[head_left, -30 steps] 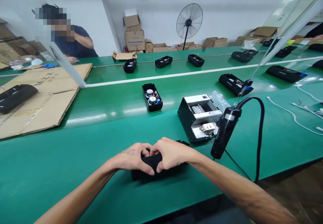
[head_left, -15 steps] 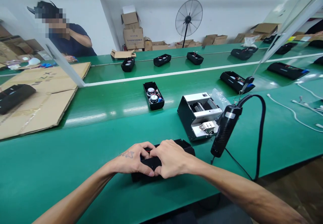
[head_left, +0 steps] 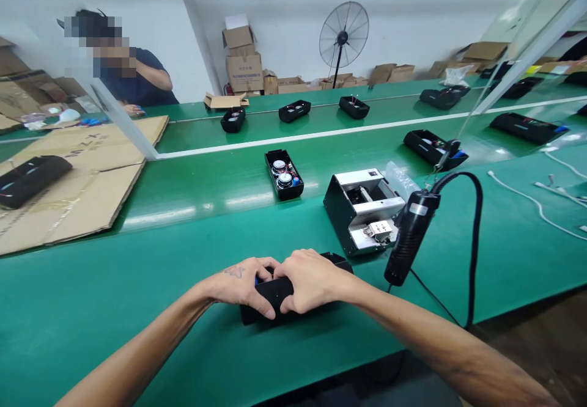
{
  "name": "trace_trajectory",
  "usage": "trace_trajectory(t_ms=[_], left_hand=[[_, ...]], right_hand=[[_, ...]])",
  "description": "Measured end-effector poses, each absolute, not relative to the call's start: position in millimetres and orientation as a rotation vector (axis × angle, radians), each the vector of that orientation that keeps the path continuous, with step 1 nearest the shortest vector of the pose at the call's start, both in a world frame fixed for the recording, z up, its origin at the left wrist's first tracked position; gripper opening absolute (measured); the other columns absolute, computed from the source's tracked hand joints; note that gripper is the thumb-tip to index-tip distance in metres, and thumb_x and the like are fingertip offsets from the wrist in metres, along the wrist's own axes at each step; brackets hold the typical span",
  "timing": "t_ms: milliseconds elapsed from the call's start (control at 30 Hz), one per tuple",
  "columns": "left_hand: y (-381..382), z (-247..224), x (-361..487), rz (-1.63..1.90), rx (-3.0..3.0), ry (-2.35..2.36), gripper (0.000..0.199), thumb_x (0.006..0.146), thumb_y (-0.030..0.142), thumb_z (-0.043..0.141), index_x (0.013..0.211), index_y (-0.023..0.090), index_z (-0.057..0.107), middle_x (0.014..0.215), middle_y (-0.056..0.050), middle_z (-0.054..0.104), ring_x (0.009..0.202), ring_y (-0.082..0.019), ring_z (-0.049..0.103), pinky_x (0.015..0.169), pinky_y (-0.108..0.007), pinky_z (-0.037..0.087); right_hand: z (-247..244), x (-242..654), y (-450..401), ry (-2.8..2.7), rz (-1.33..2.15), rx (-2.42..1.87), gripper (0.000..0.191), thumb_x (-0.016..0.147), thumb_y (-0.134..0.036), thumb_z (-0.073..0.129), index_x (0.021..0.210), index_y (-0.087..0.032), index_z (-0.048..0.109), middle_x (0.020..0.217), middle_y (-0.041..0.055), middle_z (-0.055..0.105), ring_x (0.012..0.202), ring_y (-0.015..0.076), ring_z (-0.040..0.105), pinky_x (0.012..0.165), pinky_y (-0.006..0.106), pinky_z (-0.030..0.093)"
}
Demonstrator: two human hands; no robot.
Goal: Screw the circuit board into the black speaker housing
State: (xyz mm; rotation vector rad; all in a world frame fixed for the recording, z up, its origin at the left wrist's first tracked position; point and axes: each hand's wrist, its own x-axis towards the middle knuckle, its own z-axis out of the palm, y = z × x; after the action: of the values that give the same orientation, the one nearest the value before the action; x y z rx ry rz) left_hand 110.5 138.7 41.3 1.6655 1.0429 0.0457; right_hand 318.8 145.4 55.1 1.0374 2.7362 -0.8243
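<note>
Near edge, left: bare green bench (head_left: 92, 309) is lying open beside the left hand (head_left: 241, 285).
Right: a hanging black screwdriver (head_left: 409, 237) and its looping cable (head_left: 472, 242) are blocking the way, near the right hand (head_left: 312, 280).
Ahead: a metal box (head_left: 362, 208) is standing just behind the hands; an open speaker case (head_left: 284, 175) is sitting farther back.
Far left: flat cardboard (head_left: 77, 181) is covering the bench.

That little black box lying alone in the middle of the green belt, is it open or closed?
Open. The black box has no cover on top, and two round silver speaker parts and coloured wires show inside it.
</note>
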Motion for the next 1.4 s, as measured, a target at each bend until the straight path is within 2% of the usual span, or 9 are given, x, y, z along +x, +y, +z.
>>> trace_trajectory(t_ms=[233, 567, 700, 800, 900, 1000, 1067, 1233, 1400], left_hand=[[146, 36, 106, 0.076, 1.630, 1.010, 0.031, 0.057, 0.049, 0.090, 0.065, 0.022, 0.076, 0.113, 0.004, 0.070, 0.096, -0.018, 0.063, 0.079, -0.025, 0.047], [141, 37, 108, 0.107, 1.662, 1.015, 0.040, 0.054, 0.059, 0.092, 0.068, 0.023, 0.079, 0.128, 0.003, 0.068, 0.104, -0.021, 0.065, 0.088, -0.028, 0.050], [118, 33, 109, 0.138, 1.772, 1.087, 0.041, 0.057, 0.059, 0.091, 0.072, 0.024, 0.078, 0.135, 0.000, 0.066, 0.122, -0.029, 0.062, 0.102, -0.035, 0.050], [86, 13, 110, 0.185, 2.059, 1.133, 0.027, 0.067, 0.044, 0.092, 0.085, 0.029, 0.080, 0.141, 0.000, 0.065, 0.146, -0.037, 0.047, 0.123, -0.050, 0.034], [52, -14, 113, 0.322, 2.409, 1.111, 0.018, 0.076, 0.039, 0.087, 0.091, 0.032, 0.079, 0.138, 0.001, 0.067, 0.154, -0.039, 0.036, 0.127, -0.058, 0.021], [31, -31, 116, 0.484, 2.653, 1.085, 0.024, 0.079, 0.049, 0.083, 0.087, 0.028, 0.074, 0.136, 0.002, 0.069, 0.157, -0.037, 0.029, 0.130, -0.053, 0.010], [27, -36, 117, 0.553, 2.759, 1.045, 0.031, 0.077, 0.055, 0.084, 0.083, 0.027, 0.071, 0.136, 0.003, 0.069, 0.160, -0.035, 0.021, 0.132, -0.047, 0.002], [33, -40, 116, 0.654, 2.807, 1.018, 0.025, 0.083, 0.050, 0.079, 0.079, 0.029, 0.068, 0.134, 0.005, 0.071, 0.163, -0.029, 0.013, 0.133, -0.043, 0.007], [34, -48, 115, 0.824, 2.804, 0.983, 0.026, 0.090, 0.052, 0.070, 0.077, 0.030, 0.069, 0.130, 0.005, 0.074, 0.163, -0.026, 0.017, 0.132, -0.040, 0.012]], right_hand=[[59, 316, 156, 2.686, -0.863, 1.007, 0.041, 0.072, -0.049, 0.081, 0.105, -0.024, 0.081, 0.088, 0.0073, 0.082, 0.082, 0.0301, 0.076, 0.057, 0.032, 0.035], [54, 318, 143, 2.754, -0.807, 1.057, 0.035, 0.073, -0.042, 0.078, 0.104, -0.026, 0.082, 0.081, 0.0052, 0.080, 0.077, 0.0290, 0.073, 0.060, 0.033, 0.035], [52, 327, 120, 2.860, -0.750, 0.976, 0.029, 0.079, -0.039, 0.076, 0.101, -0.019, 0.079, 0.084, 0.0079, 0.079, 0.082, 0.0282, 0.073, 0.081, 0.039, 0.047], [46, 351, 96, 3.109, -1.079, 0.992, 0.033, 0.082, -0.031, 0.079, 0.113, -0.021, 0.075, 0.103, 0.0077, 0.079, 0.105, 0.0272, 0.071, 0.100, 0.041, 0.050], [37, 394, 83, 3.409, -1.283, 1.630, 0.040, 0.092, -0.021, 0.072, 0.131, -0.026, 0.067, 0.131, 0.0093, 0.072, 0.125, 0.0257, 0.065, 0.108, 0.043, 0.051], [23, 439, 89, 3.364, -0.401, 3.016, 0.035, 0.094, -0.023, 0.071, 0.129, -0.027, 0.067, 0.137, 0.0105, 0.066, 0.129, 0.0281, 0.062, 0.107, 0.048, 0.052], [12, 462, 99, 2.933, -0.028, 3.545, 0.043, 0.093, -0.033, 0.074, 0.134, -0.024, 0.063, 0.142, 0.0133, 0.061, 0.130, 0.0314, 0.060, 0.105, 0.051, 0.052], [-7, 478, 109, 2.347, -1.483, 3.349, 0.047, 0.093, -0.054, 0.066, 0.124, -0.018, 0.065, 0.116, 0.0143, 0.075, 0.105, 0.0314, 0.074, 0.099, 0.050, 0.057], [-12, 460, 99, 2.436, -1.684, 3.262, 0.029, 0.085, -0.043, 0.076, 0.101, -0.023, 0.063, 0.086, 0.0032, 0.070, 0.076, 0.0226, 0.069, 0.075, 0.037, 0.059]])
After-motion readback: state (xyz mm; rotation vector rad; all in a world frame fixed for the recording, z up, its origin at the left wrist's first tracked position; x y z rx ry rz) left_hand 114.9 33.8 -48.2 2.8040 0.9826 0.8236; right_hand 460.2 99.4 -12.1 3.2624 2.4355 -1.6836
